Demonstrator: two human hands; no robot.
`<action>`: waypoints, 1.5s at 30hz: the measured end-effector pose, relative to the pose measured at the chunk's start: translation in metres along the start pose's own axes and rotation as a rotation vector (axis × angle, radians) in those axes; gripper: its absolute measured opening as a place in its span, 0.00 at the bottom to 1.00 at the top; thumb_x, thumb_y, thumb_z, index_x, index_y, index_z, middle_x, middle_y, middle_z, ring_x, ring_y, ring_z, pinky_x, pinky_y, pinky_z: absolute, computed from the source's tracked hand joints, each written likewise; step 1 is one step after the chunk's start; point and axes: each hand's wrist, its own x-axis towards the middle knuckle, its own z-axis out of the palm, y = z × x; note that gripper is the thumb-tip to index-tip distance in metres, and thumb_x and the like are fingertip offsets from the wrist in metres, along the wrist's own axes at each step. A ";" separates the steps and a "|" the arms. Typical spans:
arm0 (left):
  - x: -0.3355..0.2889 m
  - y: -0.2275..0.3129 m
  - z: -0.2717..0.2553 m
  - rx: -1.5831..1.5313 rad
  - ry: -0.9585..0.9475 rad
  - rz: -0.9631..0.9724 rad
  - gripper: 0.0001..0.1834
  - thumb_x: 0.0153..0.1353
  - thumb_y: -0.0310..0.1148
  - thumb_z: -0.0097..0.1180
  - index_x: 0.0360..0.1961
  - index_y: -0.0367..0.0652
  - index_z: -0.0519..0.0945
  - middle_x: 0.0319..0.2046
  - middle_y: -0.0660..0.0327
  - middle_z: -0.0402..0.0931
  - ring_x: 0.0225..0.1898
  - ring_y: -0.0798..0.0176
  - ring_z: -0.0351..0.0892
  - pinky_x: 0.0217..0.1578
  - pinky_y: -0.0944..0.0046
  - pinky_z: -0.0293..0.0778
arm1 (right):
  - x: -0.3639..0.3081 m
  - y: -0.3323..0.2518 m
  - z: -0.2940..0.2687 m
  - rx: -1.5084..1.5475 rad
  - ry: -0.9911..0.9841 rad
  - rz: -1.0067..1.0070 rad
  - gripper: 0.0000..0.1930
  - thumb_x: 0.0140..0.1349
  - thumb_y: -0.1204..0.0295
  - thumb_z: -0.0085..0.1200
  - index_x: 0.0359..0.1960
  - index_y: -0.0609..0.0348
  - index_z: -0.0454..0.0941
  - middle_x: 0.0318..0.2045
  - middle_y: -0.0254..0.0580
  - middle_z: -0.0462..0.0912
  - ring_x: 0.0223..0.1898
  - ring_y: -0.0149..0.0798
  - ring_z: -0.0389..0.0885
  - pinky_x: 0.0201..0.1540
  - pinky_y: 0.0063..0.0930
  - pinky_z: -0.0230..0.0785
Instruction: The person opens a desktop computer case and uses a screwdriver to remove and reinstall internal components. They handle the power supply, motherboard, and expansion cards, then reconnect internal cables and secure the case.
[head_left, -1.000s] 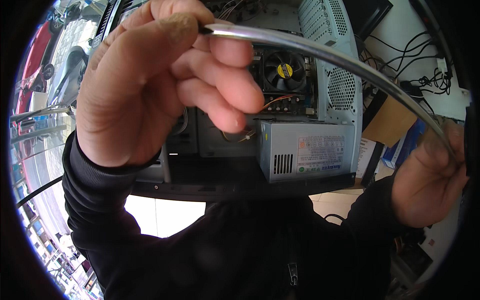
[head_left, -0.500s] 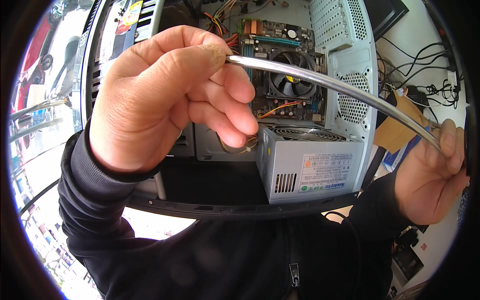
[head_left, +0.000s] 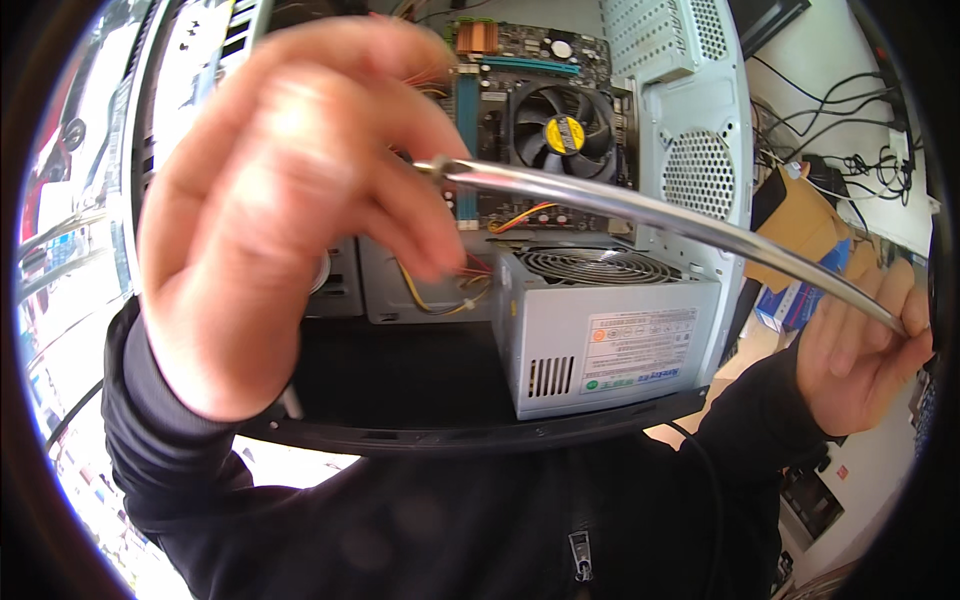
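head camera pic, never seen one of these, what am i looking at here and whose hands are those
This is one picture from a wide fisheye camera worn on a person's head, looking down at their own two bare hands, so straight edges bend near the rim. The forearms in black sleeves come up from the bottom edge. The left hand, very close to the lens and blurred, pinches one end of a long silver metal rod. The right hand, lower and further off, grips the other end; whether it has a handle there is hidden. Behind the hands lies an open computer case. Inside it you can see a grey power supply box with a round grille on top, a black cooling fan with a yellow centre on the circuit board, and coloured wires. At the right edge, black cables run across a white surface.
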 end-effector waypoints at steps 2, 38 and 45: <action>0.000 -0.009 -0.006 -0.089 0.150 -0.001 0.38 0.78 0.57 0.31 0.67 0.29 0.65 0.46 0.52 0.75 0.35 0.63 0.79 0.34 0.65 0.78 | -0.004 -0.012 -0.010 -0.163 0.012 -0.035 0.15 0.79 0.60 0.39 0.41 0.61 0.68 0.31 0.40 0.66 0.24 0.31 0.65 0.22 0.20 0.65; 0.010 0.021 -0.092 0.427 0.507 0.597 0.19 0.77 0.35 0.42 0.53 0.32 0.80 0.34 0.62 0.74 0.30 0.67 0.70 0.32 0.66 0.65 | 0.015 0.026 0.043 -0.896 -0.347 0.180 0.11 0.59 0.70 0.64 0.34 0.67 0.81 0.30 0.47 0.84 0.27 0.41 0.79 0.36 0.30 0.72; 0.029 0.015 -0.126 0.429 0.894 0.319 0.13 0.69 0.37 0.57 0.39 0.36 0.83 0.22 0.69 0.75 0.22 0.76 0.69 0.25 0.71 0.65 | 0.007 0.042 0.043 -0.910 -0.191 0.093 0.06 0.58 0.77 0.64 0.34 0.65 0.81 0.32 0.49 0.86 0.30 0.41 0.82 0.36 0.28 0.73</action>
